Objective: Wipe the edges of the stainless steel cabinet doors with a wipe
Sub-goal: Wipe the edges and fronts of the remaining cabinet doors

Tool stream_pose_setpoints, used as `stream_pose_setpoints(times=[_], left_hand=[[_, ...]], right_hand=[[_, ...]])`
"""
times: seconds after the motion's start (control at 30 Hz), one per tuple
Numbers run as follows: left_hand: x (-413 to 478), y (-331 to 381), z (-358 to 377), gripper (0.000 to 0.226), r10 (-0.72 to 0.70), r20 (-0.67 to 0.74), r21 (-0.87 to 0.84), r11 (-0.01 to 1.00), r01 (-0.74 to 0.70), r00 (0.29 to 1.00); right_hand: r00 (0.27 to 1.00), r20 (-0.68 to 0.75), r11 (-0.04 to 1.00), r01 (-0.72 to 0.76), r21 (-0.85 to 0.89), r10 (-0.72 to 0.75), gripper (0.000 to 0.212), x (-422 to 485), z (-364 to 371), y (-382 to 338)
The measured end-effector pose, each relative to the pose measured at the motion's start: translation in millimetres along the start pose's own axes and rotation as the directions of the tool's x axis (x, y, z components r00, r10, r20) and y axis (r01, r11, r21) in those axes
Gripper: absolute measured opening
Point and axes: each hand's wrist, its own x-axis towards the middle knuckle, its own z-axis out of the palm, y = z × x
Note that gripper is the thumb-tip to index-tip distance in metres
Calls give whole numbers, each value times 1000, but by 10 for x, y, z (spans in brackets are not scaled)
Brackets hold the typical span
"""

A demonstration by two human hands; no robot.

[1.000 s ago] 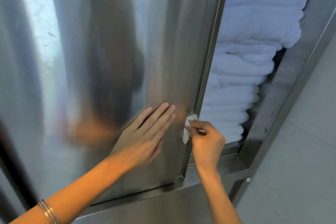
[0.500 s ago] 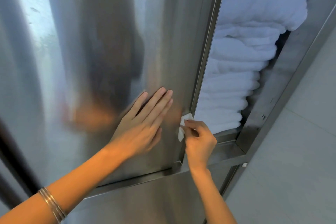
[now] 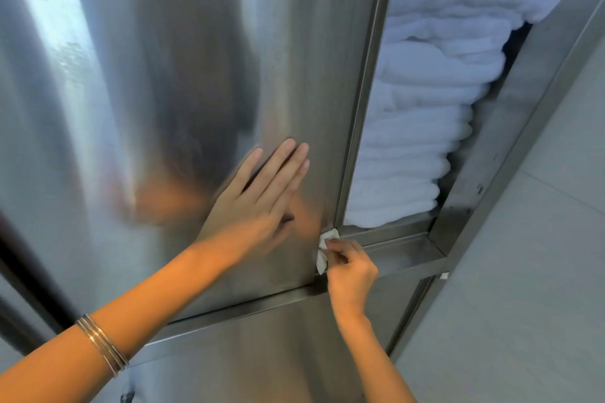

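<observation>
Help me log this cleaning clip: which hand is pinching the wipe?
The right hand: it pinches the white wipe at the lower right corner of the stainless steel cabinet door, while the left hand lies flat on it, fingers straight.

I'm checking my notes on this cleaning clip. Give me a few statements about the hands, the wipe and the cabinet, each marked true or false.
1. The right hand pinches the wipe against the door edge. True.
2. The left hand grips the wipe. False: it lies flat on the door, fingers straight.
3. Folded white towels are stacked inside the cabinet. True.
4. The wipe is at the door's upper corner. False: it is near the lower right corner.
</observation>
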Motion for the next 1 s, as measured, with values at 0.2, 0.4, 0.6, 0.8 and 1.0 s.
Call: stream_pose_setpoints(times=[0.2,0.4,0.6,0.8,1.0], left_hand=[[-3,21,5,81,-5,18,46,999,4,1000],[108,130,45,86,-11,23,39,999,11,1000],[305,321,95,103,-17,11,15,1000,17,1000],[574,573,150,107,-28,19,24,999,28,999],[888,870,210,104,-26,32,-5,1000,26,999]], right_hand=[[936,293,970,-139,-197,194,16,-125,-170,116],[914,212,937,-347,-32,346,20,-10,-555,29],[951,52,947,-309,92,306,26,305,-919,-161],[963,-21,962,-267,49,268,20,546,-1214,-112],[949,-8,944,-314,106,317,8,824,-1417,68]])
